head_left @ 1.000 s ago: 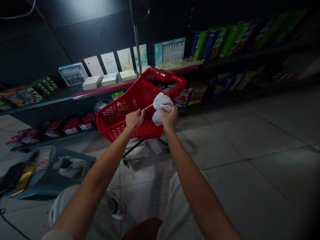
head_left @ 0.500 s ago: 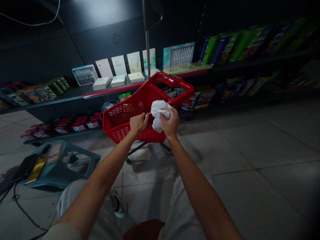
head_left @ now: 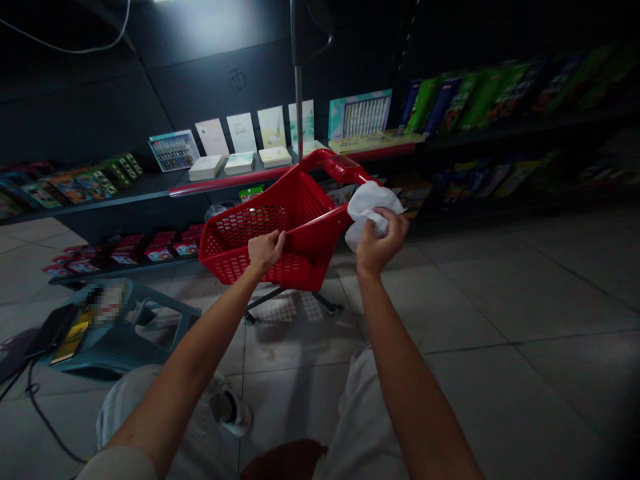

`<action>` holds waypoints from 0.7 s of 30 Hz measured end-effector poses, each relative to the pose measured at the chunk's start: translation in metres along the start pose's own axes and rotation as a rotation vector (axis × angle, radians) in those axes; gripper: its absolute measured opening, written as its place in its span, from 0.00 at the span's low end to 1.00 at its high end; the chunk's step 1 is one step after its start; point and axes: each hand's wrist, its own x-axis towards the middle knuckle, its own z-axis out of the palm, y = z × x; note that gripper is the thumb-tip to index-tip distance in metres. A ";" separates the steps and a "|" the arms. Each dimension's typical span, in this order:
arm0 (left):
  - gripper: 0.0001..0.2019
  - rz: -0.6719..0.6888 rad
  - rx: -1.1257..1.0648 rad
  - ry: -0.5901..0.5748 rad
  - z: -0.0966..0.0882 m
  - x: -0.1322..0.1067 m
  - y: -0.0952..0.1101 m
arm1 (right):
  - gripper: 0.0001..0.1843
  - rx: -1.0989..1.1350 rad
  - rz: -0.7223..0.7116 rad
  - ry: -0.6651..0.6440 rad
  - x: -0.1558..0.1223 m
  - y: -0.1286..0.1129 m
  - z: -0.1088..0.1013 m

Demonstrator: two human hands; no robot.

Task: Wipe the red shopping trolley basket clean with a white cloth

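Observation:
A red plastic shopping cart (head_left: 313, 247) with perforated basket walls stands in front of me on dark legs with casters. My left hand (head_left: 266, 252) is closed over the near rim of its basket. In my right hand (head_left: 383, 240) is a crumpled white cloth (head_left: 373, 198), pinched between thumb and fingers. The cloth lies against the near corner of the cart's handle and hides that part. Past the cloth, the far side of the handle (head_left: 345, 168) shows.
Behind the cart runs a shelf (head_left: 235, 179) with books and boxed sets. Red packages (head_left: 160, 247) fill the lower shelf. At left, a blue-grey plastic stool (head_left: 120, 340) carries a phone-like item and a black device with a cable. A metal pole (head_left: 299, 107) rises behind the cart.
My right hand has moved the cloth right and up, from the basket's rim to the handle's corner. My left hand still grips the rim, shifted slightly left; the cart has turned a little.

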 end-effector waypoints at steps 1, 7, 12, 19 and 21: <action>0.29 -0.008 -0.001 0.006 0.000 0.000 -0.003 | 0.17 -0.002 -0.021 -0.008 -0.001 -0.002 0.000; 0.30 -0.050 0.014 0.061 -0.001 -0.007 -0.020 | 0.18 0.010 -0.073 -0.077 -0.010 -0.010 0.003; 0.30 -0.064 0.005 0.057 -0.005 -0.013 -0.029 | 0.18 0.023 -0.068 -0.078 -0.011 -0.007 0.004; 0.32 -0.068 -0.015 0.055 -0.013 -0.025 -0.046 | 0.14 0.044 -0.023 -0.061 -0.005 -0.001 0.000; 0.31 -0.062 -0.022 0.049 -0.015 -0.029 -0.053 | 0.14 0.046 -0.015 -0.065 -0.003 -0.001 -0.001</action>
